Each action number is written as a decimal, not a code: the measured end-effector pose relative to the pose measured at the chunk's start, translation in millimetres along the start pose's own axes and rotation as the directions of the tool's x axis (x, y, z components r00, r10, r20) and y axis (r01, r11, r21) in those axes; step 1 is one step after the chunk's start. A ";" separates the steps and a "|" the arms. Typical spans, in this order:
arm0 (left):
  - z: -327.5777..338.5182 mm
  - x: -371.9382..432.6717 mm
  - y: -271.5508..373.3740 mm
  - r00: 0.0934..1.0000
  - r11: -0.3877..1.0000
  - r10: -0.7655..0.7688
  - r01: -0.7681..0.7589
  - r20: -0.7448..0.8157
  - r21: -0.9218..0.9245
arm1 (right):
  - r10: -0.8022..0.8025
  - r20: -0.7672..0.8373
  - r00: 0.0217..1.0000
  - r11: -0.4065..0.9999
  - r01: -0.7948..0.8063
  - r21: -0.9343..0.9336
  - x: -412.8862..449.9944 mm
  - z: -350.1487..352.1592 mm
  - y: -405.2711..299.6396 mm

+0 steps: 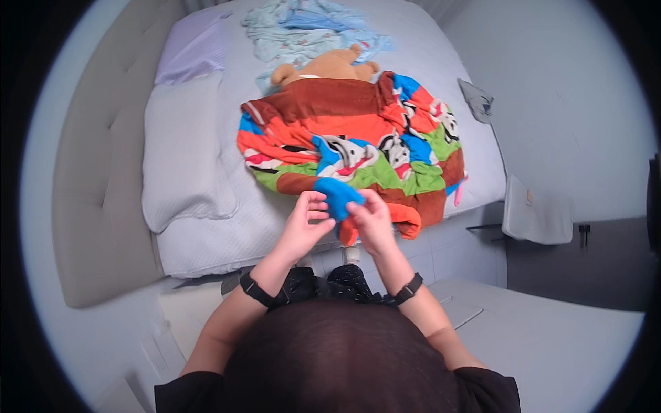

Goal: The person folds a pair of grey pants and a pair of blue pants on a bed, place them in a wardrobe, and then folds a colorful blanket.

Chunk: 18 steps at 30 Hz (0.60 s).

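A colourful fleece blanket (330, 121) with cartoon faces lies bunched on the near side of the bed, part of it hanging over the edge. Both hands are at a blue section of its near edge. My left hand (307, 219) has its fingers curled against the left side of this blue cloth. On the right side, my right hand (373, 217) pinches the cloth between thumb and fingers. An orange fold of the blanket hangs just below the hands.
Beyond the blanket lie a tan plush toy (333, 64) and a crumpled light-blue patterned cloth (289, 38). White (181, 155) and lilac (193, 46) pillows rest by the padded headboard (82, 180). A grey chair (537, 211) stands to the right of the bed.
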<state>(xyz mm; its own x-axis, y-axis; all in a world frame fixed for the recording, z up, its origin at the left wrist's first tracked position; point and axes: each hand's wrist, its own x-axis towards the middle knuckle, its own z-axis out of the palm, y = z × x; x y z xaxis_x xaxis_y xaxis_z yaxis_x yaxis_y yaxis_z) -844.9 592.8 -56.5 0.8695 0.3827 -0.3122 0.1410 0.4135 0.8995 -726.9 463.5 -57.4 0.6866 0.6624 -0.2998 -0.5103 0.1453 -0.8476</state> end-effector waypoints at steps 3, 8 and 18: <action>16.9 2.2 -15.8 0.965 0.934 0.260 -0.245 -0.023 0.260 | -0.441 0.192 0.877 0.751 0.477 -0.456 3.4 14.2 19.5; 7.5 12.1 -6.9 0.964 0.932 0.261 -0.263 0.041 0.250 | -0.404 0.321 0.857 0.763 0.509 -0.399 -16.6 31.9 5.4; -20.4 3.1 29.2 0.928 0.852 0.270 -0.106 -0.257 0.513 | 0.151 -0.208 0.966 0.988 -0.140 0.068 7.9 -122.2 25.3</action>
<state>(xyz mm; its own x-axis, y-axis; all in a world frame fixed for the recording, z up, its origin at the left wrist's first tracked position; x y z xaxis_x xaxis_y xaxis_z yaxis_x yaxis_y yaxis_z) -847.8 622.9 -37.5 0.7231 0.6792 -0.1258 0.2710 -0.1115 0.9561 -671.2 382.6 -134.7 0.6938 0.5093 -0.5091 -0.6354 0.1003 -0.7656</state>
